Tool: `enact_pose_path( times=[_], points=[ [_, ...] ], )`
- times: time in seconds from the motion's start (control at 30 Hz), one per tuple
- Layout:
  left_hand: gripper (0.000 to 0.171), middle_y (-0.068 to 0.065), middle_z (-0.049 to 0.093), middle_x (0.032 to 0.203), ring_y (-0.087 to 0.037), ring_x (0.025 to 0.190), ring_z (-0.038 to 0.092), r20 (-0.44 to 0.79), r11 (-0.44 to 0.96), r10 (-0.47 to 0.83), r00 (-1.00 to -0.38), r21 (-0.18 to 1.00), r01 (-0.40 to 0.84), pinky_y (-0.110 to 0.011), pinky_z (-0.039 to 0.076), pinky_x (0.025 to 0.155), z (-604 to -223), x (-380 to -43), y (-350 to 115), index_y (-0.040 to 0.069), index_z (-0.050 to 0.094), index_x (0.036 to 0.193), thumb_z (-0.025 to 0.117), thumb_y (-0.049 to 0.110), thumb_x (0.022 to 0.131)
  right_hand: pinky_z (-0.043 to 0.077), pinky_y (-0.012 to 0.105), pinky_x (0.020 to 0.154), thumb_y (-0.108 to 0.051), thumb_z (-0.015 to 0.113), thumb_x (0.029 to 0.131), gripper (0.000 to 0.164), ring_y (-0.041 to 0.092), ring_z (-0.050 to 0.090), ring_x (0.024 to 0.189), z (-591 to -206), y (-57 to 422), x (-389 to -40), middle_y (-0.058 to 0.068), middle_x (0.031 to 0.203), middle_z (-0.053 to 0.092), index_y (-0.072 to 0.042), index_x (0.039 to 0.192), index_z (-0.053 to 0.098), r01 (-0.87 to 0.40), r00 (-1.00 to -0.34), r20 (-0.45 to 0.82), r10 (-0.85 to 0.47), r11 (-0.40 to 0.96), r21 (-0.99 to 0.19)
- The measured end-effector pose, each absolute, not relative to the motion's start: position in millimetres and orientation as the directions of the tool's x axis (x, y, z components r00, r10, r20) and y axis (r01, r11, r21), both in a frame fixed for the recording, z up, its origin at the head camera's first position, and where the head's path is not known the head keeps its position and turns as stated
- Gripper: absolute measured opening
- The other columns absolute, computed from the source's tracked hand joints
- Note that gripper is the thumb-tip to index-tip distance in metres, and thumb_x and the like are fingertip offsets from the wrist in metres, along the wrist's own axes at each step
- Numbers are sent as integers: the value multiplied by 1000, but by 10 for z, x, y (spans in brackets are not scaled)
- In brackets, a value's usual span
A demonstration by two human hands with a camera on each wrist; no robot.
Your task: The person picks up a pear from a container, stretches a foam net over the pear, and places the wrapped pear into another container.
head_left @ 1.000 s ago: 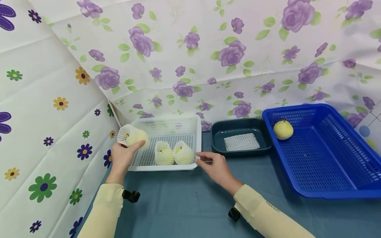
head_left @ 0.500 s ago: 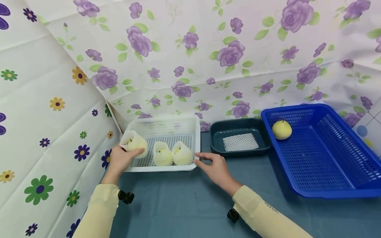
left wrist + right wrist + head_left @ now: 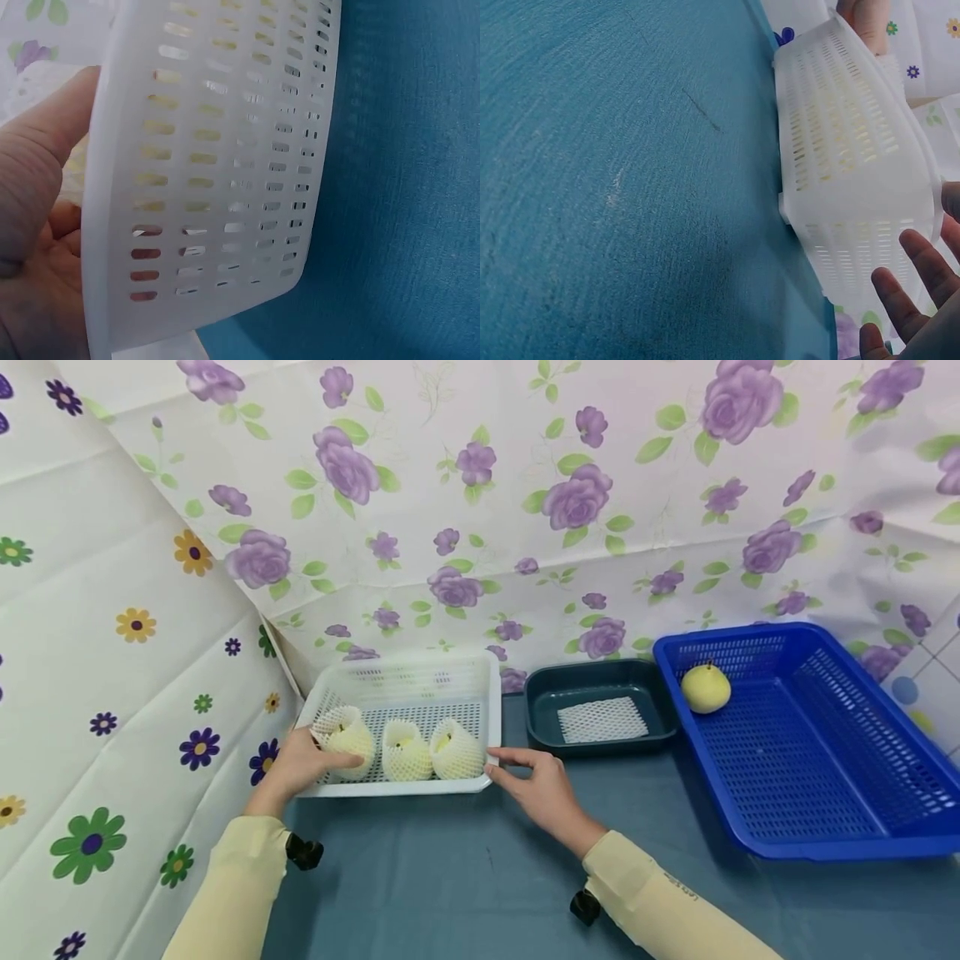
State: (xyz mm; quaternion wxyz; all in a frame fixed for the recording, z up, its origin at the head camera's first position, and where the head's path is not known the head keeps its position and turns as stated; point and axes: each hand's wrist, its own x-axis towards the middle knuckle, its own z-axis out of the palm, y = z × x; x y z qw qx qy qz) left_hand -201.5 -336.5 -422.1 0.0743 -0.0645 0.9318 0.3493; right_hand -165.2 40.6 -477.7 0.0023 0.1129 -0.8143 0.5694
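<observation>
My left hand [image 3: 300, 763] holds a yellow pear [image 3: 356, 745] in a white foam net, low inside the left end of the white plastic basket [image 3: 420, 788]. Its thumb lies across the front of the fruit; the other fingers are mostly hidden behind it. Two more netted pears, a middle one [image 3: 406, 757] and a right one [image 3: 457, 755], sit side by side near the basket's front wall. At the front right corner, my right hand [image 3: 546, 789] pinches the basket rim between thumb and forefinger. In the right wrist view its other fingers [image 3: 898, 304] spread outside the wall.
A dark green tray [image 3: 536, 714] right of the white basket contains a flat white foam net [image 3: 602, 720]. Farther right, a blue basket [image 3: 720, 793] holds one bare pear [image 3: 706, 687]. Flowered sheets [image 3: 495, 510] rise behind and at the left of the blue-green tabletop [image 3: 420, 877].
My left hand has lowered the netted pear from above the basket's left end down into it, beside the other two. The right hand stays at the rim.
</observation>
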Motion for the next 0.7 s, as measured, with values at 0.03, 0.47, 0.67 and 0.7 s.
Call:
enact_pose_path(
  times=[0.03, 0.47, 0.67, 0.7],
  points=[
    [65, -8, 61, 104, -22, 84, 55, -196, 748, -60, -979, 640, -174, -29, 48, 68, -4223, -2022, -3361, 14, 58, 111, 83, 51, 63, 54, 28, 77, -46, 67, 83, 25, 2, 58, 108, -4777, 406, -1652, -20, 111, 64, -48, 108, 63, -185, -975, 131, -181, 325, -927],
    [62, -7, 65, 107, -21, 82, 55, -297, 775, 58, -953, 615, -144, -29, 46, 69, -4245, -2094, -3335, 14, 60, 115, 85, 38, 63, 54, 24, 72, -44, 67, 84, 28, 2, 59, 105, -4772, 396, -1649, -19, 112, 64, -39, 112, 66, -183, -975, 130, -183, 311, -932],
    [58, -9, 65, 105, -21, 81, 56, -315, 735, 152, -937, 670, -106, -31, 48, 70, -4234, -2114, -3321, 12, 60, 115, 85, 24, 65, 53, 24, 71, -44, 67, 83, 25, 2, 59, 105, -4780, 396, -1645, -20, 111, 64, -47, 108, 64, -177, -976, 125, -177, 313, -933],
    [58, -9, 65, 106, -21, 82, 57, -324, 725, 160, -932, 679, -112, -31, 48, 71, -4229, -2114, -3319, 12, 60, 115, 85, 23, 64, 53, 24, 71, -44, 67, 83, 26, 2, 59, 105, -4780, 398, -1643, -19, 111, 64, -46, 109, 64, -179, -976, 127, -179, 315, -932]
  ],
)
